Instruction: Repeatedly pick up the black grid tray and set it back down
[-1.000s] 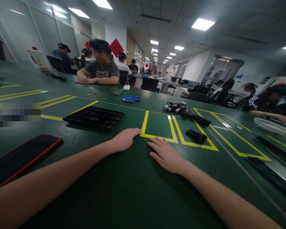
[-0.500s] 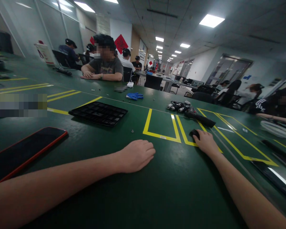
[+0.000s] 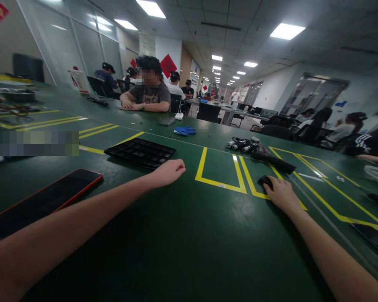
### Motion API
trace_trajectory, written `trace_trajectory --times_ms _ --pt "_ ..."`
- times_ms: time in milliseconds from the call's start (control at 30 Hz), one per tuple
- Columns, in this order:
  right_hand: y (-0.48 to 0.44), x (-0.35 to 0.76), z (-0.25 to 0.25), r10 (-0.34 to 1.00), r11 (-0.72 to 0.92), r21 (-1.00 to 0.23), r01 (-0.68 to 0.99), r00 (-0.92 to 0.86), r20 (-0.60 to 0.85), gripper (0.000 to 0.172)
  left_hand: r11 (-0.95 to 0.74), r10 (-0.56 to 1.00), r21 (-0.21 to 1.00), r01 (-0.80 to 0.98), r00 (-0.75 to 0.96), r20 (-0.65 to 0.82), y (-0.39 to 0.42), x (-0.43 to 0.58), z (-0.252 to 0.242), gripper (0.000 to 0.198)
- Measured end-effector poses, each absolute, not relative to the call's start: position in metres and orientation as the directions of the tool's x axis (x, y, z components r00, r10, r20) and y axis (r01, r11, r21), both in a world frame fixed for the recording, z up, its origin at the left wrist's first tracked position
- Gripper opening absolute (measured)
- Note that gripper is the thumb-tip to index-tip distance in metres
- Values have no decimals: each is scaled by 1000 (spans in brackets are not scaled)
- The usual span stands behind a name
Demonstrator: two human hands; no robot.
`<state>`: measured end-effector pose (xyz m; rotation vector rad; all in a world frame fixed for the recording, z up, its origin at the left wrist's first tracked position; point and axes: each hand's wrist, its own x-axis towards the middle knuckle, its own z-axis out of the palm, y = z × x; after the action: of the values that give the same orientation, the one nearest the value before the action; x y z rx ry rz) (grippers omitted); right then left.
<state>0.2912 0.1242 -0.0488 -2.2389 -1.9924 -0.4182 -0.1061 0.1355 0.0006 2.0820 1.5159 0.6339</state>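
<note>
My left hand [image 3: 169,171] is closed at the near right edge of a black gridded tray [image 3: 140,152], its fingers curled together; whatever they hold, if anything, is hidden. At the right, my right hand [image 3: 282,192] has its fingers wrapped over a small black object [image 3: 265,181] on the green table [image 3: 208,239], beside a yellow tape outline [image 3: 220,184]. Beyond that hand lie a long black item [image 3: 275,161] and a bundle of silver and black parts [image 3: 242,144].
An orange-edged phone [image 3: 50,195] lies at the left, near my left forearm. A blue glove [image 3: 185,131] rests farther back. Across the table sits a person [image 3: 149,94] with hands on the tabletop. Another dark device [image 3: 373,239] is at the right edge.
My left hand has moved up and left from the bare table to the black tray's edge, and its fingers have curled in. My right hand stays on the small black object. The view has shifted slightly.
</note>
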Motion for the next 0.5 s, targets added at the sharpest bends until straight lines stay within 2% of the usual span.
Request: trace_trajectory --times_ms 33,67,133,200,233,267,300,333,400,467,500 --pt "123 290 -48 955 -132 92 987 102 278 47 -149 981 801 580 191 44 140 -112 8 8" --pt "123 290 -47 955 -135 89 987 106 277 47 -39 994 922 385 108 -3 145 -120 16 7" --pt "122 289 -47 954 -138 85 987 109 278 47 71 997 997 22 -37 -70 155 -141 33 10" --pt "122 289 -47 953 -135 83 987 106 285 47 72 984 996 -49 -159 -79 164 -166 44 19" --pt "123 290 -48 952 -133 80 988 104 288 47 76 973 997 16 -219 -70 167 -178 46 22" --pt "123 290 -48 952 -133 76 988 106 289 47 86 960 984 155 -277 -40 170 -189 47 24" --pt "123 291 -49 951 -134 71 988 108 290 47 114 950 932 345 -311 -1 172 -199 45 25" --pt "123 291 -50 951 -131 67 989 106 291 47 155 944 821 550 -326 41 173 -207 42 28" --pt "123 291 -51 951 -111 67 992 87 297 47 211 949 480 852 -295 107 175 -217 34 38" --pt "124 292 -53 935 -142 61 988 114 335 49 228 965 211 950 -250 85 177 -220 25 49" --pt "124 293 -54 921 -184 49 982 154 358 52 223 970 146 964 -234 63 178 -221 22 51"
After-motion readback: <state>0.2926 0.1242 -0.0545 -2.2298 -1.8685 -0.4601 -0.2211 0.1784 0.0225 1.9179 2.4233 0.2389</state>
